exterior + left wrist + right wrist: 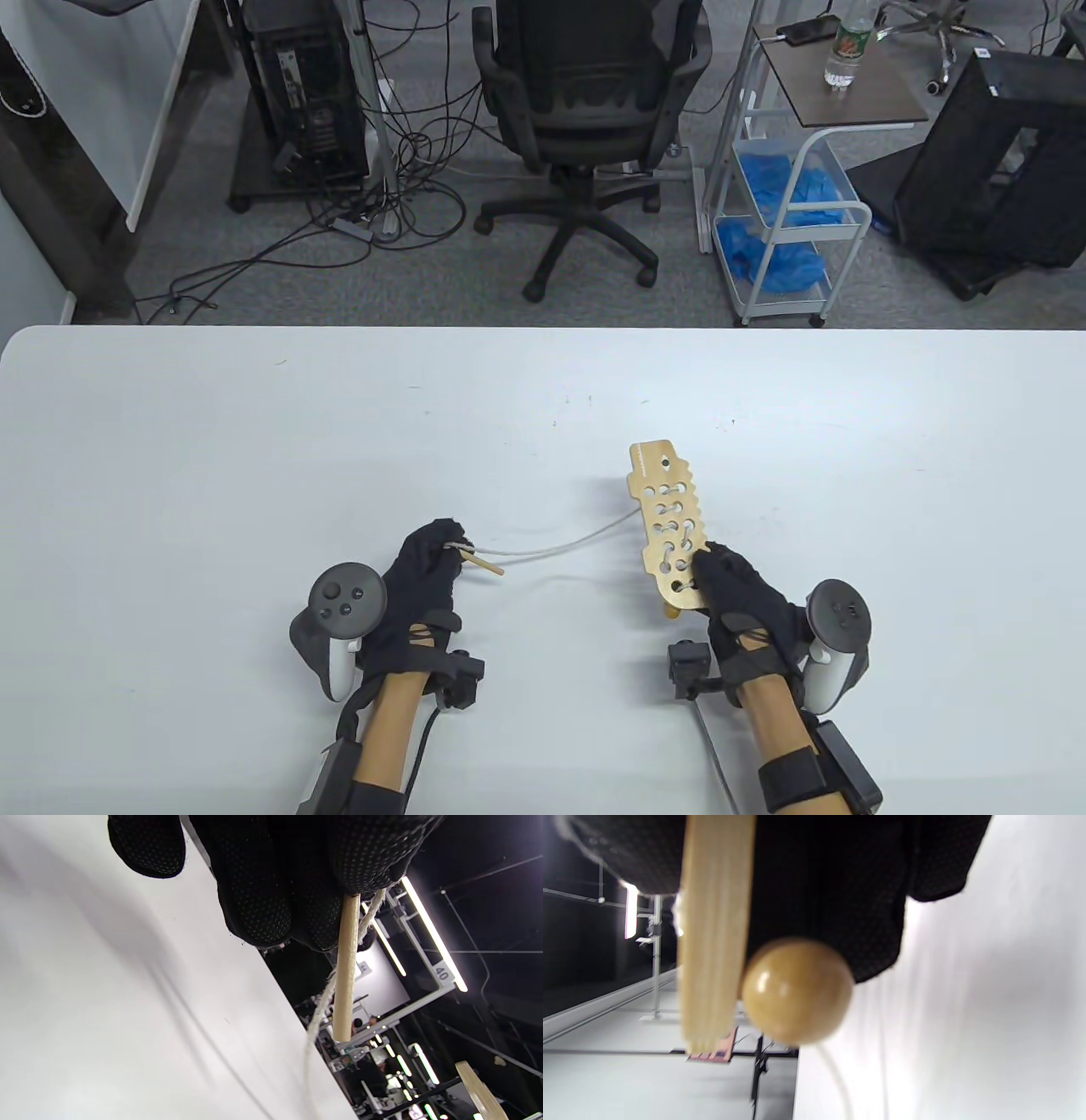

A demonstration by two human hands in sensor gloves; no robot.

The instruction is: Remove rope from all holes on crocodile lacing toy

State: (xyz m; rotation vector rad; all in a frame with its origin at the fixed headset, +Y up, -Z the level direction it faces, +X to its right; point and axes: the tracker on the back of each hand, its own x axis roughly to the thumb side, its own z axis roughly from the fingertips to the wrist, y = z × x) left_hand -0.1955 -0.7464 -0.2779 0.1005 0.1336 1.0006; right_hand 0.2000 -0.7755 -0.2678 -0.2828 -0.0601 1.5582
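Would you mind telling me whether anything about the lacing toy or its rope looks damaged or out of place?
Nothing stands out. The crocodile board looks intact in the right hand, and the rope runs unbroken to the wooden needle pinched by the left hand.

only "40" reads, on a white frame tag (441, 972) in the left wrist view.

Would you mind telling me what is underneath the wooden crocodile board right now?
A round wooden bead sits against the underside of the board, beside the right hand. White rope trails from there. Whether rope still crosses the underside is hidden.
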